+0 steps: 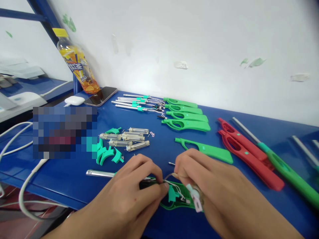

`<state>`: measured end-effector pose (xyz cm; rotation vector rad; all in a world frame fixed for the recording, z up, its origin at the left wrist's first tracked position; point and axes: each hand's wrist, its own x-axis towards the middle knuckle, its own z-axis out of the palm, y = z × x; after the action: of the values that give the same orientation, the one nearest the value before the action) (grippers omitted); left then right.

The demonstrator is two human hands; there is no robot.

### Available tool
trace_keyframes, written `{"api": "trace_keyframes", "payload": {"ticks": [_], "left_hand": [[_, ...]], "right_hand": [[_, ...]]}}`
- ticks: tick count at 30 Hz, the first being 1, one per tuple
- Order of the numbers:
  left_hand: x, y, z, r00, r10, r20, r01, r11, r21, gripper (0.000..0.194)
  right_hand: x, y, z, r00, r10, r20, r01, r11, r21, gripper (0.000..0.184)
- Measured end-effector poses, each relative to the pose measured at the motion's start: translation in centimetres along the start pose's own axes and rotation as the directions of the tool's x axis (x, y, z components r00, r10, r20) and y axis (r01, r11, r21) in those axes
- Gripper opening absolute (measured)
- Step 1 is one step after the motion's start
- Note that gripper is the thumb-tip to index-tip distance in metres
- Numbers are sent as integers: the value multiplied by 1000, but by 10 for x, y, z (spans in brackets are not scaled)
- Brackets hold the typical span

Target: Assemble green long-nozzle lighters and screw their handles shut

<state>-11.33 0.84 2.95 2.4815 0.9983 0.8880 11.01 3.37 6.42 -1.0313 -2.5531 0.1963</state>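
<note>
A green lighter shell half point(171, 205) lies open at the front of the table, holding a teal trigger point(172, 194) and white wires point(177, 186). A metal lighter tube point(101, 173) sticks out to the left from under my left hand point(139, 189). The left thumb and index finger are pinched on the end of a thin, pale hose point(169, 175) above the shell. My right hand point(201, 179) is closed around a clear fuel tank, mostly hidden by the fingers; a pale pink clip point(197, 203) shows at its end.
Several clear fuel tanks point(137, 136) and teal triggers point(106, 154) lie left of centre. Behind are wired metal tubes point(132, 105) and green shells point(186, 125); red shells point(251, 159) and a green lighter point(289, 172) lie right. A bottle point(77, 63) and phone point(101, 96) stand back left.
</note>
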Motion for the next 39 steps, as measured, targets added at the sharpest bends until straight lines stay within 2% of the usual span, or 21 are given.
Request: {"api": "trace_keyframes", "payload": {"ticks": [8, 13, 17, 20, 24, 26, 28, 31, 35, 39], "left_hand": [[-2, 1, 0, 999, -30, -41, 30, 999, 13, 23], [-2, 1, 0, 991, -40, -127, 35, 999, -37, 18], [-2, -1, 1, 985, -42, -170, 29, 997, -76, 22], [-3, -3, 1, 980, -73, -185, 58, 995, -85, 27], [-3, -4, 2, 974, -35, -223, 20, 997, -68, 32], [-2, -5, 2, 973, -10, -229, -6, 998, -66, 29], [-2, -5, 2, 974, -1, -225, -16, 997, -77, 28], [-1, -5, 2, 975, 4, -223, -24, 996, -86, 28], [1, -5, 1, 972, 11, -235, -33, 995, -90, 26], [3, -5, 1, 969, 10, -247, -33, 996, -86, 23]], "right_hand": [[2, 0, -3, 1000, 20, 14, -21, 999, 34, 35], [4, -4, -4, 1000, 10, 13, -11, 997, 72, 35], [7, -6, -3, 1000, -8, -17, 9, 995, 96, 34], [4, -6, -4, 999, 34, -29, -32, 996, 78, 32], [-9, -2, -4, 985, 129, -112, -130, 992, 3, 10], [-14, 1, -1, 976, 180, -119, -183, 983, -12, 18], [-17, 4, 2, 975, 200, -91, -200, 980, 8, 16], [-15, 9, 4, 983, 175, -55, -174, 984, 23, 15], [-11, 12, 0, 997, 76, 7, -77, 995, 59, 11], [-10, 12, -3, 997, 80, 9, -80, 984, 156, 19]]}}
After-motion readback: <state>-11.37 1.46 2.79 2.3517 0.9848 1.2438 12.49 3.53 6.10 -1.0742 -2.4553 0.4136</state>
